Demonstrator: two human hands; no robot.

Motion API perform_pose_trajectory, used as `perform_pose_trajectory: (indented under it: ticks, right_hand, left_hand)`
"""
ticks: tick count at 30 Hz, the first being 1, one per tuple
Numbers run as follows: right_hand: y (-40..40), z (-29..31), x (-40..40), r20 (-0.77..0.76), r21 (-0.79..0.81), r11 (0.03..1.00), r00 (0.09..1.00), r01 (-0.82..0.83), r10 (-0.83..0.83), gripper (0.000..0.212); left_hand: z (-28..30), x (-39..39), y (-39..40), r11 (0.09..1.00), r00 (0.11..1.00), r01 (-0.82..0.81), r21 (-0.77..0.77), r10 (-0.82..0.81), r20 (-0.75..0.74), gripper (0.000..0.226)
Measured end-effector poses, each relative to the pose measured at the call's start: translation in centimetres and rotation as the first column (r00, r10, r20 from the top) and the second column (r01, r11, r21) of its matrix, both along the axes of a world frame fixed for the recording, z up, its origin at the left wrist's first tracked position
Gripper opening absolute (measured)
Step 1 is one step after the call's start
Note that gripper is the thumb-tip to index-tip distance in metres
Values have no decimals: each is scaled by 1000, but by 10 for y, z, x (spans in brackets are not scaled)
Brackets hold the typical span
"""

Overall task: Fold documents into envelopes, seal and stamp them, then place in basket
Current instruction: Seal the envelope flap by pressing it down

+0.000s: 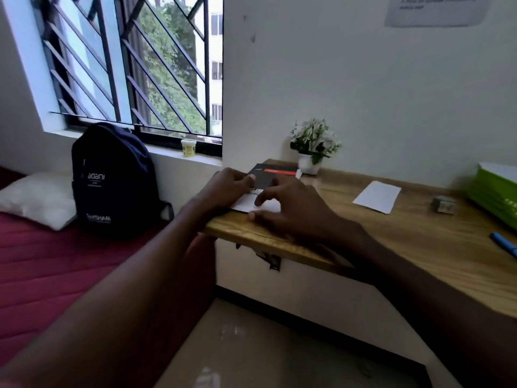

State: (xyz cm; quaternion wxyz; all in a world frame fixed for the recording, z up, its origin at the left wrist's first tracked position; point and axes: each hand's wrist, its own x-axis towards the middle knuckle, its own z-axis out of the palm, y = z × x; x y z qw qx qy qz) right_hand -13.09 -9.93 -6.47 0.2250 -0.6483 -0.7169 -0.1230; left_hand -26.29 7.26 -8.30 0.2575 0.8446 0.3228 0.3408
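A person sits at a wooden desk (405,242) fixed to a white wall, both bare hands working at its left end. The left hand (223,189) rests with fingers curled, its thumb pressing the far edge of a white envelope (246,204) that lies flat near the desk's corner. The right hand (291,208) spreads over the envelope, fingers bent and fingertips pressing down; whether it pinches anything cannot be told. A dark booklet with a red stripe (275,173) lies just behind the envelope.

Well apart to the right lie a folded white sheet (377,196), a small stamp block (444,204), a green basket (495,197) and a blue pen (503,243).

This looks like sealing or creasing. To do it well, the left hand should pin the envelope while the right fingertips slide firmly along the edge.
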Motion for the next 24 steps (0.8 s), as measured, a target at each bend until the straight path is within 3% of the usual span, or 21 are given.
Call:
perform_pose_trajectory:
  ticks: [4,8,11,14,18,24]
  right_hand:
    - [5,0,-9,-8,-52,996,997,77,-77,34]
    - [6,-8,-14,-108,-31,999,993,40,-43,21]
    - [5,-9,-16,-165,28,999,986,24,-19,11]
    - [-2,-5,-18,-179,117,993,984,2,19,9]
    - [-18,3,-17,-204,206,976,973,-64,107,7]
    - [-64,19,-17,-192,362,915,946,-179,261,9]
  left_hand:
    - [-1,-1,0,999,999,26,22,-26,-25,34]
    - [-1,-3,-2,998,999,47,28,-48,14,40]
    - [0,-4,-6,998,995,56,10,-57,77,51]
    - [6,-7,-13,991,980,72,-111,-49,195,64]
    - [10,-16,-18,951,942,202,-232,-124,311,74]
    - [15,-16,-27,969,922,212,-126,-155,355,66]
